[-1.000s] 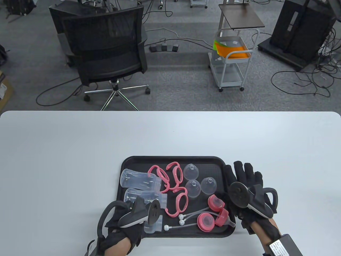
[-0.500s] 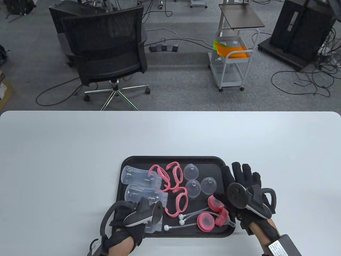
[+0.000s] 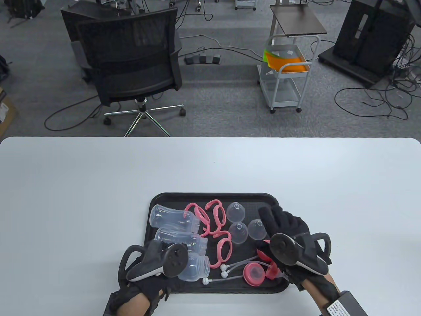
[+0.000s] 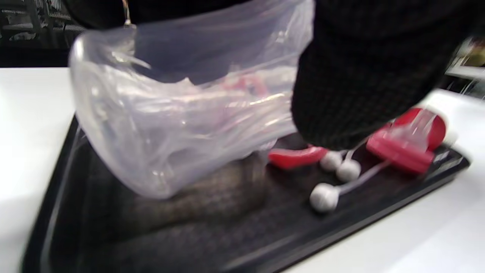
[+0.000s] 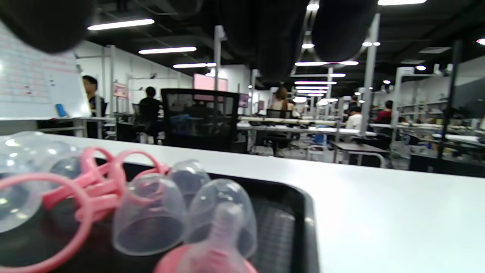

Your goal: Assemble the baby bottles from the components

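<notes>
A black tray [image 3: 213,196] holds the parts. My left hand [image 3: 154,263] grips a clear bottle [image 3: 196,268] by its body at the tray's near left. In the left wrist view the bottle [image 4: 170,125] is tilted just above the tray floor, under my gloved fingers [image 4: 360,76]. Two more clear bottles [image 3: 171,220] [image 3: 181,240] lie behind it. My right hand [image 3: 283,227] hovers open over a pink collar with its nipple [image 5: 223,242]. Another pink collar [image 3: 254,274] lies near the front. Three clear dome caps [image 3: 238,232] and pink handle rings [image 3: 212,220] lie mid-tray.
Thin straws with white ball weights [image 3: 223,267] lie near the tray's front edge, between the two hands. The tray sits on a white table [image 3: 98,184]. An office chair [image 3: 131,65] and a small cart [image 3: 286,72] stand beyond the far edge.
My left hand has rolled over and raised the clear bottle at the tray's near left. My right hand has moved left from the tray's right edge to above the pink collars.
</notes>
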Demonstrator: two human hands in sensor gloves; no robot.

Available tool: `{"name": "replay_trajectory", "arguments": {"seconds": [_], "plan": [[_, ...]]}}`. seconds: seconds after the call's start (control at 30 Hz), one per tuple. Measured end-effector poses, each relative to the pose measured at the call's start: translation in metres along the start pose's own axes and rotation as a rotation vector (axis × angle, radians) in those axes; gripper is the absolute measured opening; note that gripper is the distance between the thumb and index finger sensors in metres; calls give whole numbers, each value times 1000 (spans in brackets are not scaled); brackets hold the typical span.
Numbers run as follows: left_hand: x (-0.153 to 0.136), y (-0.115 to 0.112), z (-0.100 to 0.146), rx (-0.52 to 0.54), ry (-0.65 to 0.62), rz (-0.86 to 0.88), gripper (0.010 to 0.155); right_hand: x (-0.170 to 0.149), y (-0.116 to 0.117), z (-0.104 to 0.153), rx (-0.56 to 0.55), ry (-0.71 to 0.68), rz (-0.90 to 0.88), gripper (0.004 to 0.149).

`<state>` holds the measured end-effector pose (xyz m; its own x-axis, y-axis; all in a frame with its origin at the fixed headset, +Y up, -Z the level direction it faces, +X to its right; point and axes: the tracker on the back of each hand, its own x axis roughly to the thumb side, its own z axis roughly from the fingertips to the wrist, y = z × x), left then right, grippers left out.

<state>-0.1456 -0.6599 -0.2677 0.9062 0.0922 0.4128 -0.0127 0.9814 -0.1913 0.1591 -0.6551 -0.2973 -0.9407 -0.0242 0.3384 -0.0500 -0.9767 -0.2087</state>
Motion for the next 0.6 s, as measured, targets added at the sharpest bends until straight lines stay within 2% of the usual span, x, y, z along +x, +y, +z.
{"name": "replay_trajectory", "arguments": {"seconds": [0.1, 0.2, 0.3, 0.47, 0.6], "plan": [[-6, 6, 3, 73, -14, 53, 101, 17, -1, -6, 29, -63, 33, 85], [-15, 11, 7, 135, -7, 118, 102, 37, 4, -14, 124, -145, 93, 79], [-22, 17, 15, 243, 76, 88, 103, 58, 5, -23, 143, -197, 194, 71], [-35, 24, 26, 496, 211, 126, 102, 88, 18, -37, 203, -293, 225, 64], [-44, 22, 30, 618, 325, 176, 102, 108, 30, -46, 209, -346, 293, 61]]}}
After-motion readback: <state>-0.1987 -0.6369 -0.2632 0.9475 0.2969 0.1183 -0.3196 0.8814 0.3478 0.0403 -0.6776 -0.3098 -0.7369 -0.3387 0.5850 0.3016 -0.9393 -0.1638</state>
